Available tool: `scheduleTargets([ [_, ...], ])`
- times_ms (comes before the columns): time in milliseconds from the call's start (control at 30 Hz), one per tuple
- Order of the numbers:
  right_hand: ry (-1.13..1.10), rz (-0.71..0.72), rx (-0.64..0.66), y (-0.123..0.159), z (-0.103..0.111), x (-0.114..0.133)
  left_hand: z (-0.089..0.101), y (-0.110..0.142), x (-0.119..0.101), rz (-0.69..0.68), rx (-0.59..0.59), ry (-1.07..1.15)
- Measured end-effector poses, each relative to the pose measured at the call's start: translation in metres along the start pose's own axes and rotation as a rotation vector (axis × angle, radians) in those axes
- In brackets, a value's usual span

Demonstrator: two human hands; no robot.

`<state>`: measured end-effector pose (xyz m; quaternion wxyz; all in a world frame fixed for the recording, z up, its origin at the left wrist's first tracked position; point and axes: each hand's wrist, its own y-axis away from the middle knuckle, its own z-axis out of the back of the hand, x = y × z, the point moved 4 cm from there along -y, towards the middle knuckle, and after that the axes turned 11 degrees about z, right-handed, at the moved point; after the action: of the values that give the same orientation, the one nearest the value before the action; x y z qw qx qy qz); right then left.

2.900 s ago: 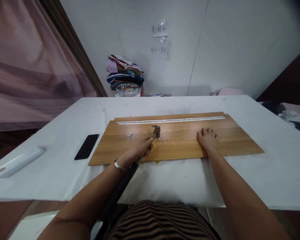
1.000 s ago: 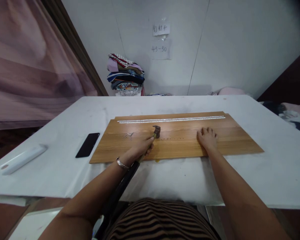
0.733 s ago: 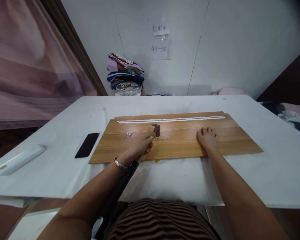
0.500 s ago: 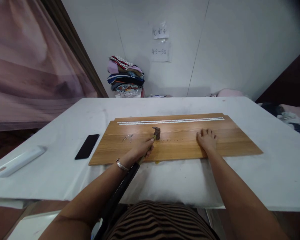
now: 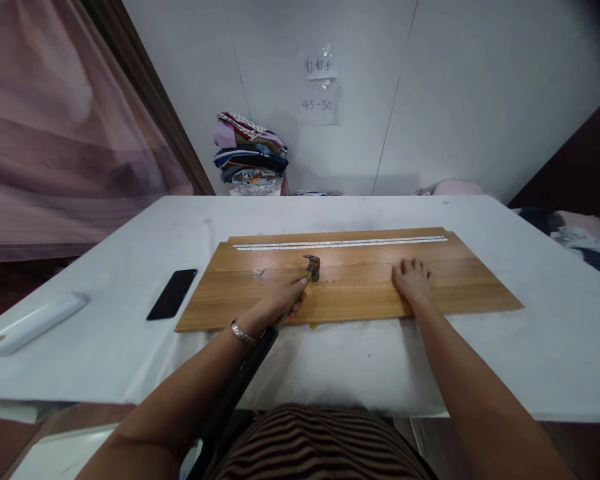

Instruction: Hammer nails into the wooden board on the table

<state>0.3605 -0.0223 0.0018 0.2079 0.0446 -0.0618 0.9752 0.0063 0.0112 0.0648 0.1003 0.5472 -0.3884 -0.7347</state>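
My left hand (image 5: 286, 298) is closed round the handle of a claw hammer (image 5: 312, 267), near its head. The hammer head is over the middle of a wooden board (image 5: 460, 280), and the dark end of the handle runs back under my forearm. My right hand (image 5: 413, 280) rests on the board's right half with its fingers stretched out and holds nothing. Between the hands, a row of small dark nail marks (image 5: 345, 281) runs along the board; whether these are nail heads or holes I cannot tell. Several loose nails (image 5: 255, 275) lie to the left of the hammer.
Two pale strips (image 5: 340, 243) lie along the board's far edge. Left of the board are a black phone (image 5: 172, 294) and a long white object (image 5: 39, 323) on the white table (image 5: 330, 373). Folded cloths (image 5: 253, 157) are stacked by the wall, behind the table.
The view has shifted very slightly. Both hands and the hammer keep the same places on the board.
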Motion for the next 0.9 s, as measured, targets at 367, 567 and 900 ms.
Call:
scheduleTargets([
  [367,-0.006,-0.001,-0.011,0.0015,0.0025,0.0017,0.0026,-0.0025,-0.0023,-0.064,0.004,0.008],
  [567,-0.008,-0.009,0.002,0.0016,0.0023,0.0018,0.0004,-0.0004,-0.0039,-0.057,0.009,-0.008],
  [900,-0.024,-0.001,-0.006,0.0011,0.0014,0.0004,0.0009,0.0003,-0.0056,-0.073,0.007,0.022],
])
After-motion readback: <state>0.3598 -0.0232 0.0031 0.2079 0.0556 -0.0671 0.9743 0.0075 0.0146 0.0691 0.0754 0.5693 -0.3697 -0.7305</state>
